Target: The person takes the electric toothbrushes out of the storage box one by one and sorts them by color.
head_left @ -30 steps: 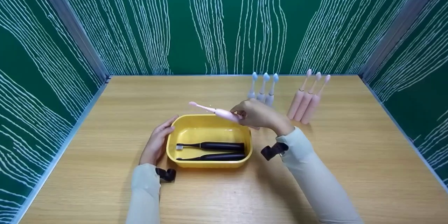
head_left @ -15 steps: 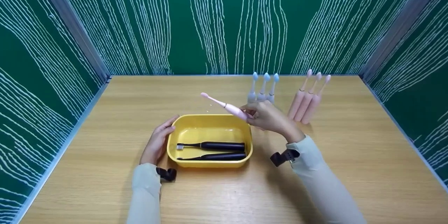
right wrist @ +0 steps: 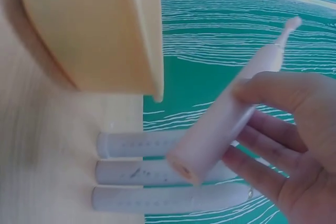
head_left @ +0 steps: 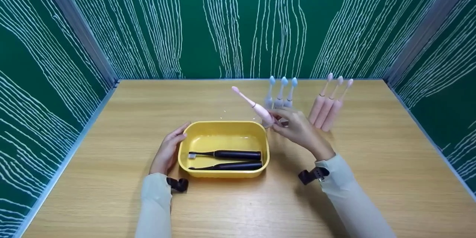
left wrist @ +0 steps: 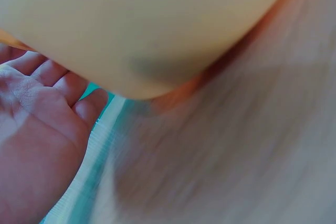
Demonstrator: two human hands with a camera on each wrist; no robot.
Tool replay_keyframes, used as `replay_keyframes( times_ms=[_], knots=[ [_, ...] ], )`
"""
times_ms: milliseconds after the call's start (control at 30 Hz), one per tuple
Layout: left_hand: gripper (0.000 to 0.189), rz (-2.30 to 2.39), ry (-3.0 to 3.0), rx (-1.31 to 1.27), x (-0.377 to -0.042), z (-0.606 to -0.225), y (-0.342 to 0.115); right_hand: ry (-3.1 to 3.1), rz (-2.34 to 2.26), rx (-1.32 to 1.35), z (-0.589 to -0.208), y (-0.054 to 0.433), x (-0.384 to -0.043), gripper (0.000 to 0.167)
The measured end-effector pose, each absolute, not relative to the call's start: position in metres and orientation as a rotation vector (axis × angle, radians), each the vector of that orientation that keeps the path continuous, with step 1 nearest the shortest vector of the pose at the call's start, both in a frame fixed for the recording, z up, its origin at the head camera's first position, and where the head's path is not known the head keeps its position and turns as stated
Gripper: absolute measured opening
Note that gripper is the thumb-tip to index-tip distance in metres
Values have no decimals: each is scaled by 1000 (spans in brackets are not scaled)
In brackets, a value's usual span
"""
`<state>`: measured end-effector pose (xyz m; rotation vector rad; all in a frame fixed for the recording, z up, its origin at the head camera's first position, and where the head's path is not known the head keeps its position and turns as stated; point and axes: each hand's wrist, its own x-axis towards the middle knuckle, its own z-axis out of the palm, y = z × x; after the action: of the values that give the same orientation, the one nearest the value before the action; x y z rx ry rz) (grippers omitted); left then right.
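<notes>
In the head view my right hand (head_left: 297, 128) pinches a pale pink electric toothbrush (head_left: 262, 113) by its handle, thumb on one side and fingers on the other. Its brush head points up and left, and its base faces the camera in the right wrist view. My left hand (head_left: 169, 148) rests against the left end of a yellow box (head_left: 223, 174), fingers along the outer wall and thumb at the rim. Inside the box lie two black electric toothbrushes, one (head_left: 238, 155) behind the other (head_left: 238, 166). In the left wrist view the box wall (left wrist: 147, 30) hides the left fingertips.
Three upright toothbrushes with blue heads (head_left: 284, 81) stand behind my right hand, partly hidden by it. To their right three pink toothbrushes (head_left: 327, 109) stand in a row. A green wall (head_left: 208, 26) with white lines closes the table's back edge.
My right hand has moved right and slightly back from over the box, tipping the pink toothbrush more upright. The left hand and the box have stayed in place.
</notes>
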<state>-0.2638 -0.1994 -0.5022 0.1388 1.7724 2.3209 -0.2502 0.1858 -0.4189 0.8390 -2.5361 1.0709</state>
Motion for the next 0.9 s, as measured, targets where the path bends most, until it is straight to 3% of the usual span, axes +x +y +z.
replay_keyframes(
  times_ms=[900],
  knots=[
    [52,2348,1787,157,-264,-504,-199,-2185,1184,585,-453,229,-245,39]
  ],
)
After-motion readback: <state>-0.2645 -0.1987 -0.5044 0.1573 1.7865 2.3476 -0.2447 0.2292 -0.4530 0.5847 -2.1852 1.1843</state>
